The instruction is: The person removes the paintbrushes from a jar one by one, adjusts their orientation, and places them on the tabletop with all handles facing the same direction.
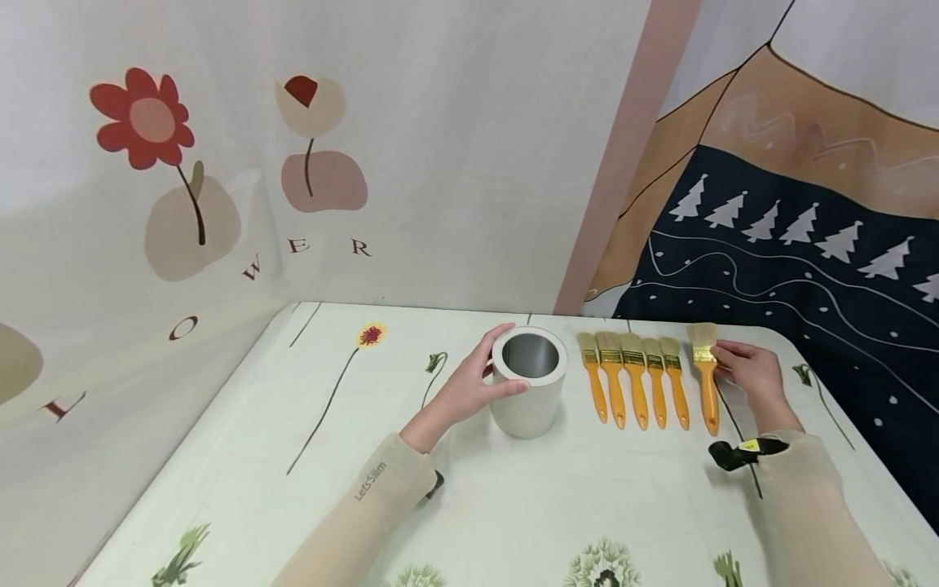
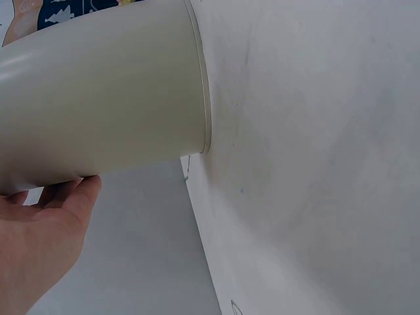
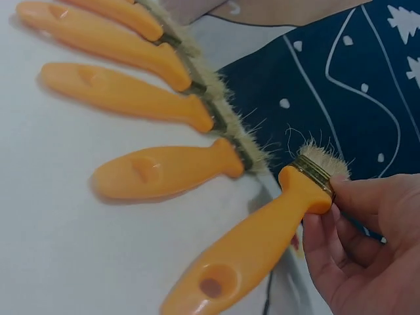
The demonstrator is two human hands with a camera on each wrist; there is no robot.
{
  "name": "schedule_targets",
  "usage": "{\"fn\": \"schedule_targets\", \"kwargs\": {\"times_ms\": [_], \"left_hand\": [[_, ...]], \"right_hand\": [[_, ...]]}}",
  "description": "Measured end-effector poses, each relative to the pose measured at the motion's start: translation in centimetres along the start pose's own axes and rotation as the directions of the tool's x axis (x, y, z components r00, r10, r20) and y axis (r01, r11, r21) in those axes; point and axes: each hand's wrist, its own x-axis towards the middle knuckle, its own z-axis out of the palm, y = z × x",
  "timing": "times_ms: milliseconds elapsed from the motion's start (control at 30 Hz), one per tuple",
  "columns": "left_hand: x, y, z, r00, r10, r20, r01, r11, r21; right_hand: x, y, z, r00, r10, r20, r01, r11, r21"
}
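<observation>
My left hand (image 1: 469,381) grips a white cylindrical container (image 1: 522,412) from its left side, thumb across the front and fingers behind. The container stands upright on the table, its top uncovered and its grey inside showing. In the left wrist view the fingertips touch the smooth wall of the container (image 2: 105,98). At the right, my right hand (image 1: 757,377) pinches a paintbrush (image 1: 708,395) by its metal ferrule. That brush has an orange handle and pale bristles, which point away from me. In the right wrist view the paintbrush (image 3: 246,243) is tilted, its handle toward the bottom.
Several similar paintbrushes (image 1: 634,379) lie side by side between the container and my right hand, bristles toward the back. A flower-printed white cloth (image 1: 587,505) covers the table. Behind it hangs a pale printed curtain (image 1: 455,163), with a dark tree-patterned part at the right.
</observation>
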Motion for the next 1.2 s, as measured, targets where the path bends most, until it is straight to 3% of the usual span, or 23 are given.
{"fn": "schedule_targets", "kwargs": {"times_ms": [300, 533, 1200], "left_hand": [[-0.1, 0.0, 0.1, 1.0, 0.0, 0.008, 0.0, 1.0, 0.006], [0.1, 0.1, 0.0, 1.0, 0.007, 0.008, -0.007, 1.0, 0.007], [0.0, 0.2, -0.1, 1.0, 0.01, 0.006, -0.01, 1.0, 0.007]], "right_hand": [[0.7, 0.9, 0.7, 0.995, 0.092, 0.035, -0.089, 0.993, -0.084], [0.5, 0.5, 1.0, 0.998, 0.058, -0.001, -0.057, 0.979, -0.195], [-0.4, -0.1, 1.7, 0.997, 0.036, -0.063, -0.054, 0.951, -0.306]]}}
